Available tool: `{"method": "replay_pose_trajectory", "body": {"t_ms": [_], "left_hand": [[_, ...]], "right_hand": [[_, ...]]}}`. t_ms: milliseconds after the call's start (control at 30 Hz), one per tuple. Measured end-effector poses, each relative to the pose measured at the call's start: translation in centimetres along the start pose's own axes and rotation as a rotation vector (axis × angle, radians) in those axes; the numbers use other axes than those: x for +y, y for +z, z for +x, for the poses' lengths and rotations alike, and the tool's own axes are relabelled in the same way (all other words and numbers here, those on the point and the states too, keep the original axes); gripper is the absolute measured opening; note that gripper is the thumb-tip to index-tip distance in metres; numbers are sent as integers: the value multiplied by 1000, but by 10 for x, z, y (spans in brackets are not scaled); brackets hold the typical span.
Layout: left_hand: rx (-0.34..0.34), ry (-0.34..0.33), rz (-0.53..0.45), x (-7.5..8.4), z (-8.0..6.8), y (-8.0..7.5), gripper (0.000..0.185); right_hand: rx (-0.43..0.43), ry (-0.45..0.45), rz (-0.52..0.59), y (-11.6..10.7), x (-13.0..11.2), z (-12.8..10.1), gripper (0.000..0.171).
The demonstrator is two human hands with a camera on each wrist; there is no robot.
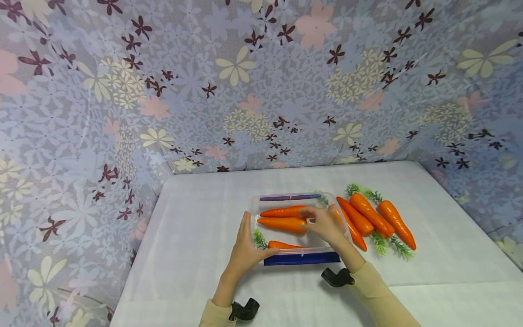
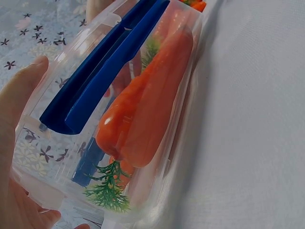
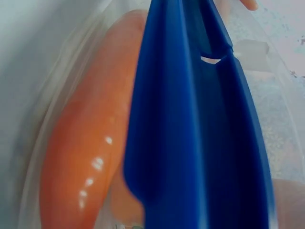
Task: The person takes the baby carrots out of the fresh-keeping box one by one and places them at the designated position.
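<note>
A clear plastic container [image 1: 302, 250] with blue side flaps [image 2: 102, 71] stands on the table with several orange toy carrots inside. My left hand [image 1: 246, 254] rests against its left corner, fingers straight along the left wall and thumb along the front rim. Over the inside, my right hand [image 1: 323, 223] has curled fingers and pinches the thick end of a carrot [image 1: 282, 224] lying crosswise. Behind that one lies another carrot [image 1: 282, 212]. Close to the front wall is a carrot [image 2: 143, 105] with a green leafy top [image 2: 112, 188]. The right wrist view hides the right fingertips.
Several loose carrots [image 1: 369, 213] with green tops lie to the right of the container, the nearest one close beside its right wall. A white cloth [image 1: 196, 218] covers the table. Floral fabric [image 1: 245, 91] hangs behind and at both sides.
</note>
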State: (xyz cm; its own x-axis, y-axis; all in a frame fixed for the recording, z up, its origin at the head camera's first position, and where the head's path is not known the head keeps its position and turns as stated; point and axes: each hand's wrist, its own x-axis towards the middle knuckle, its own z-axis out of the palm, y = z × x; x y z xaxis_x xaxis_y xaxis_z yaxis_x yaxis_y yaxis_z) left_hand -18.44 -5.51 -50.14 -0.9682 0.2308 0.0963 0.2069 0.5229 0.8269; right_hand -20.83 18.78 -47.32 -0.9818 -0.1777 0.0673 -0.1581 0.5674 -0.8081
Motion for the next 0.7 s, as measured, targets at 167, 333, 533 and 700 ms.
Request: {"method": "replay_pose_trajectory", "body": {"t_ms": [167, 333, 533, 700], "left_hand": [[4, 1, -7, 0, 0, 0, 120], [3, -4, -4, 0, 1, 0, 120], [7, 9, -5, 0, 1, 0, 120], [6, 8, -5, 0, 1, 0, 120]], "right_hand": [[-78, 43, -15, -1, 3, 0, 45], [-125, 70, -53, 0, 5, 1, 48], [-129, 75, -88, -1, 2, 0, 45], [-131, 120, -109, 0, 1, 0, 43]]}}
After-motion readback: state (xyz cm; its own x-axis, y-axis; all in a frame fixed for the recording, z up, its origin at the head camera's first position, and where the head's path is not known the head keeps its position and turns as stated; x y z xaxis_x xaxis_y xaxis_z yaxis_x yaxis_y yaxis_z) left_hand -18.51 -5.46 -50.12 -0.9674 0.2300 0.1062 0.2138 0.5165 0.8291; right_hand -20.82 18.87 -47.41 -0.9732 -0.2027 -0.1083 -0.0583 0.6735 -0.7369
